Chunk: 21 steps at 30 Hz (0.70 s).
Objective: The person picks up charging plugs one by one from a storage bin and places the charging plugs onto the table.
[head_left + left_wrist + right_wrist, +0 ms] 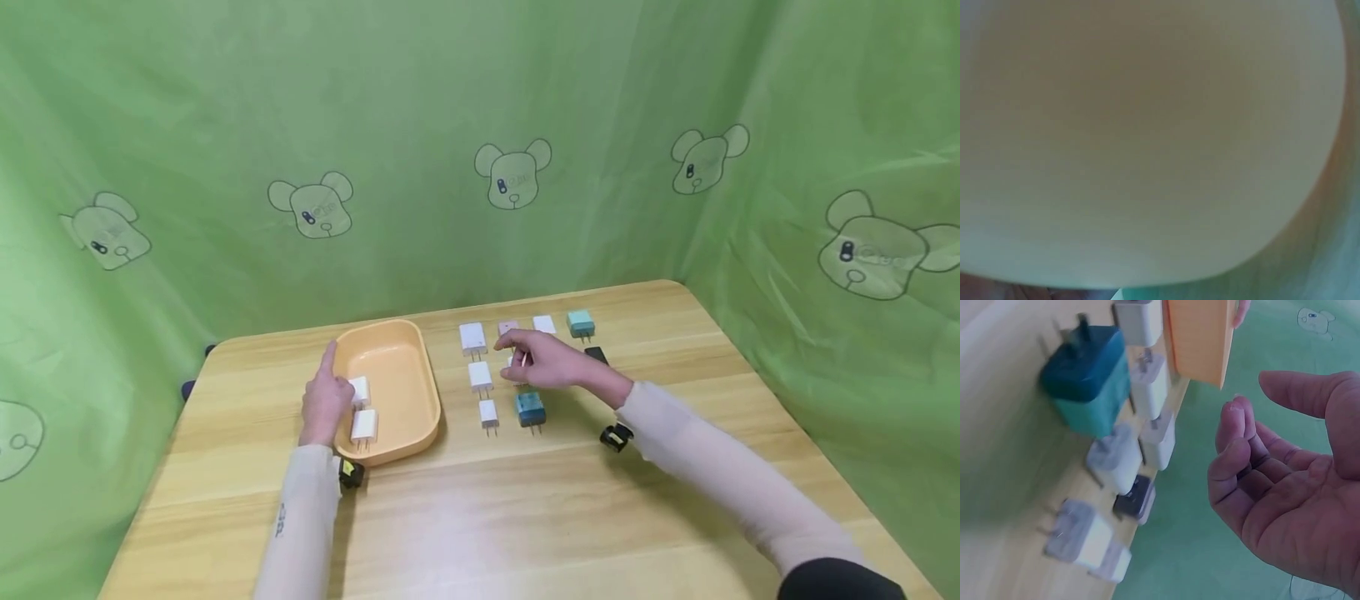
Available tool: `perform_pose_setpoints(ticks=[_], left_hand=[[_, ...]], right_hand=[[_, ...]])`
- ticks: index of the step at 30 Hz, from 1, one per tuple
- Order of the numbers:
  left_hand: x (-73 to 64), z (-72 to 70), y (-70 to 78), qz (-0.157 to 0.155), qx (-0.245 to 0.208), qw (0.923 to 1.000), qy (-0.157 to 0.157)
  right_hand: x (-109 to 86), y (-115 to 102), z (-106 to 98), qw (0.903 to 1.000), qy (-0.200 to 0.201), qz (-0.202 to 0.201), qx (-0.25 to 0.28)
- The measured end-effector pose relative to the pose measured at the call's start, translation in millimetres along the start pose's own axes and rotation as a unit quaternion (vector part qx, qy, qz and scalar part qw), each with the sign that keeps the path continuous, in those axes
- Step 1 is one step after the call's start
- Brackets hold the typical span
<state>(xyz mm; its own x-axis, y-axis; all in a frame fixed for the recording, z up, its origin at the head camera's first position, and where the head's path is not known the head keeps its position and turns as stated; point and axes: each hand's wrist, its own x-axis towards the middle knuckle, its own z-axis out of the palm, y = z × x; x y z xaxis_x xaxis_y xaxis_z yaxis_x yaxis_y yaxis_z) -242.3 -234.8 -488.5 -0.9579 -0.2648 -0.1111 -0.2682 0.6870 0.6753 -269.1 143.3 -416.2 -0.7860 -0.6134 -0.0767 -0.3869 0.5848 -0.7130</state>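
My left hand [326,407] holds the left rim of an orange plastic tray [427,375], its index finger lying along the edge. Two white charger plugs [364,425] lie inside the tray near that hand. Over the rows of chargers hovers my right hand [551,360], fingers loosely bent, with nothing between thumb and fingertips in the right wrist view. Beneath or near it are a blue charger [530,407], white chargers [480,376], a pinkish charger [508,327] and a black one [596,355]. The tray's blurred wall [1147,156] fills the left wrist view.
A mint-green charger [581,323] lies at the back right of the rows. The wooden table [480,517] meets a green curtain [405,167] behind and at both sides. Black wrist cameras [617,437] hang under both wrists.
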Motion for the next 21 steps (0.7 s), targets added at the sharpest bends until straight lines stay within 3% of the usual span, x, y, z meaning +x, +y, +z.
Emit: perform_pose_setpoints(ticks=[11,21], left_hand=[[1.6,1.0,0.1,-0.017,-0.006,0.9998,-0.013],[1.7,0.1,-0.2,-0.008,-0.004,0.9999,-0.006]], right_hand=[[30.8,-30.7,8.6,0.9992,-0.013,-0.020,-0.033],[57.9,-56.5,21.8,0.9980,-0.037,-0.025,-0.044]])
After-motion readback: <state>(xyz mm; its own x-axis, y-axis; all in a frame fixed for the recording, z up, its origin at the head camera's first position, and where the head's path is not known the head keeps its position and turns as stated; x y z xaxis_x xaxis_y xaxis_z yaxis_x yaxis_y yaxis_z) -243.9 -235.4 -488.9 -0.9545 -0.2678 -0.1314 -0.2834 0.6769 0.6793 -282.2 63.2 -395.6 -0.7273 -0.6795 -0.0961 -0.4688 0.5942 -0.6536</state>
